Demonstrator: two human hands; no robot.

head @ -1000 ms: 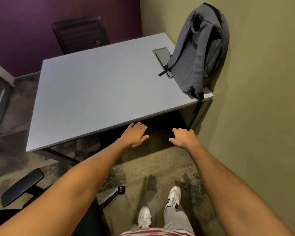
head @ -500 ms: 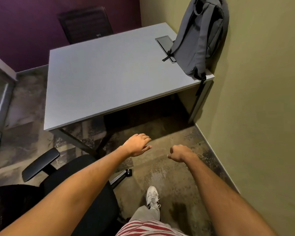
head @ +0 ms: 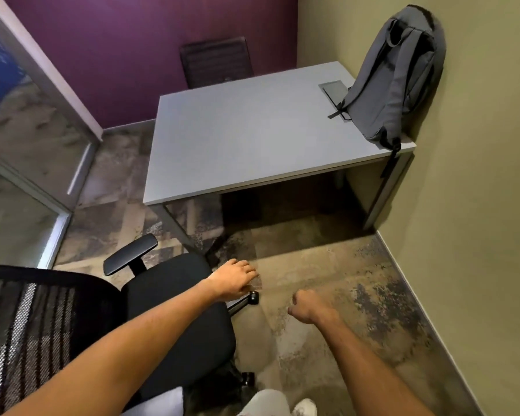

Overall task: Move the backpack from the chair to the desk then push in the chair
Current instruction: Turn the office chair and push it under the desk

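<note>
The backpack point(head: 394, 82) stands upright on the far right corner of the desk point(head: 240, 139), leaning against the olive wall point(head: 478, 175). One strap end lies across the grey cable hatch point(head: 333, 90) set in the desk top; another hangs over the near edge by the desk leg.

The chair point(head: 174, 313) is at lower left, clear of the desk, with its seat bare. Its mesh back sits at the left edge of view and one armrest point(head: 131, 253) points toward the desk. A caster point(head: 253, 296) on a base arm shows just beyond the seat's front right edge.

The left hand point(head: 233, 279) hovers over the front right corner of the seat, fingers spread apart and holding nothing; contact with the seat cannot be confirmed. The right hand point(head: 308, 306) is over the carpet point(head: 342, 265), well apart from the chair, fingers curled loosely inward, empty.

A second chair point(head: 215, 61) stands behind the desk against the purple wall. A glass panel point(head: 21, 163) fills the left side.
</note>
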